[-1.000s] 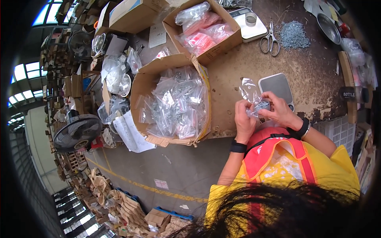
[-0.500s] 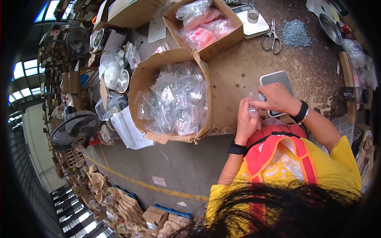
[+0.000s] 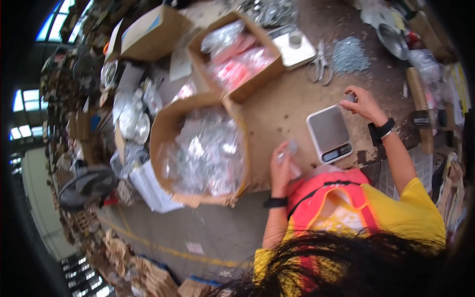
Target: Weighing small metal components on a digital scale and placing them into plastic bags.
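My left hand (image 3: 280, 173), near the table's front edge, is closed on a small clear plastic bag (image 3: 293, 145) with something greyish in it. Farther right, my right hand (image 3: 368, 105) pinches a small grey cup (image 3: 350, 97) beside the digital scale (image 3: 327, 129). The scale's grey plate is bare and lies between my two hands. Beyond my right hand is a loose pile of small silvery screw-like pieces (image 3: 350, 54). To my left, an open cardboard box (image 3: 163, 119) is heaped with filled clear bags (image 3: 205, 153).
A second carton (image 3: 264, 74) holds clear and red bags. Behind it are a white scale (image 3: 302, 52) with a small round container (image 3: 295, 38) and scissors (image 3: 320, 67). A metal bowl (image 3: 393, 42) sits far right. A fan (image 3: 86, 187) and papers (image 3: 153, 188) are at left.
My hands have come apart. The right moved away to the right with the grey cup, and the left stays with the bag, lower and leftward. The scale now shows fully; the view has shifted.
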A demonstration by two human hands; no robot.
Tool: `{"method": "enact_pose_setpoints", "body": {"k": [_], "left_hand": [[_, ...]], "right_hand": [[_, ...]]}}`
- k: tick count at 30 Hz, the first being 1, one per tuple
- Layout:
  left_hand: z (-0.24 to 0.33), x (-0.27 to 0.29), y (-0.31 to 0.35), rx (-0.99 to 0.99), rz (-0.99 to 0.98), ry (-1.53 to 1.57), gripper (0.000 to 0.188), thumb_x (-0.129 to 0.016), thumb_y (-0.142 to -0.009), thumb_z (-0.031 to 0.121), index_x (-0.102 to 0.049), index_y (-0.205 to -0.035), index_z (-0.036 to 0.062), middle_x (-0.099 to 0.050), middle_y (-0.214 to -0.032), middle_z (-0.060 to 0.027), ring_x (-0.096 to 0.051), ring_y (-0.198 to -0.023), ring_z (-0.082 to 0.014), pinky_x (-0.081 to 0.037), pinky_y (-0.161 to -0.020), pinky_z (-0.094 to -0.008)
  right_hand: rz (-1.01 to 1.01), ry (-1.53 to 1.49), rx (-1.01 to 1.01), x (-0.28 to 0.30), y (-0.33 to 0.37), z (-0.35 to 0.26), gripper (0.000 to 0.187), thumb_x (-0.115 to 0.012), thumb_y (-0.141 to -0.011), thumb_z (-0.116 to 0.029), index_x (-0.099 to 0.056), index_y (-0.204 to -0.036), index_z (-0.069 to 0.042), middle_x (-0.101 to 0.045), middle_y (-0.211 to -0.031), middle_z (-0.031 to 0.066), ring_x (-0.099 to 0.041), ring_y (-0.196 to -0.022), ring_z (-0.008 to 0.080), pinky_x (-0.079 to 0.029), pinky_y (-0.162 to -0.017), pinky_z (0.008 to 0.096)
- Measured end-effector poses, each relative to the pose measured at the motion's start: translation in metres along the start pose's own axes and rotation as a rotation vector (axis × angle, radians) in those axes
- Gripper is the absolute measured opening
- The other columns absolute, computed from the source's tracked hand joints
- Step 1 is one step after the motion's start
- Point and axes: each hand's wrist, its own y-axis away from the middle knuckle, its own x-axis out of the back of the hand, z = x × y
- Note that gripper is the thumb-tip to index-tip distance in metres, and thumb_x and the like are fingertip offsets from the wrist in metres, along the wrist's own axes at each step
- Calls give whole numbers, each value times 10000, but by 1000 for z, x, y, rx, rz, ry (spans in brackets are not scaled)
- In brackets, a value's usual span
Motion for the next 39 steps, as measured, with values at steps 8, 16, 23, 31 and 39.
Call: {"method": "enact_pose_setpoints", "body": {"k": [8, 16, 23, 31, 39], "left_hand": [[20, -8, -1, 182, -14, 46, 234, -560, -1029, 97, -588, -1253, 35, -655, -926, -53, -594, -657, -104, -531, -554, -267], [23, -24, -8, 102, 5, -43, 102, -564, -1034, 123, -558, -1069, 27, -659, -1231, -144, -599, -676, -111, -541, -559, -280], [21, -13, -3, 96, -5, -21, 88, -561, -1035, 121, -547, -1057, 37, -632, -1306, -140, -601, -733, -103, -552, -588, -278], [16, -10, -3, 92, -36, 19, 161, -558, -1036, 127, -592, -1152, 20, -664, -942, -84, -589, -677, -98, -524, -558, -268], [10, -13, 8, 44, 21, -7, 216, -569, -1038, 147, -612, -1210, 23, -621, -820, -41, -581, -654, -93, -488, -547, -236]], "right_hand": [[355, 488, -214, 76, -70, 153, 568, -865, -772, -399, -613, -1008, 51, -662, -971, 303, -643, -934, 463, -513, -817, 500], [644, 256, 78, 58, -148, 164, 525, -862, -783, -256, -584, -1168, -33, -610, -1142, 215, -608, -1081, 390, -495, -931, 437], [712, -3, 211, 48, -73, 129, 566, -824, -771, -110, -554, -1265, -62, -616, -1236, 111, -604, -1186, 265, -472, -1017, 375], [403, -175, 242, -4, 4, 70, 530, -800, -765, -110, -546, -1228, -71, -617, -1169, 99, -609, -1161, 252, -483, -1006, 382], [161, 167, 549, -76, 42, 62, 712, -874, -708, -316, -529, -1289, -92, -571, -1246, 135, -515, -1256, 363, -383, -1092, 475]]}}
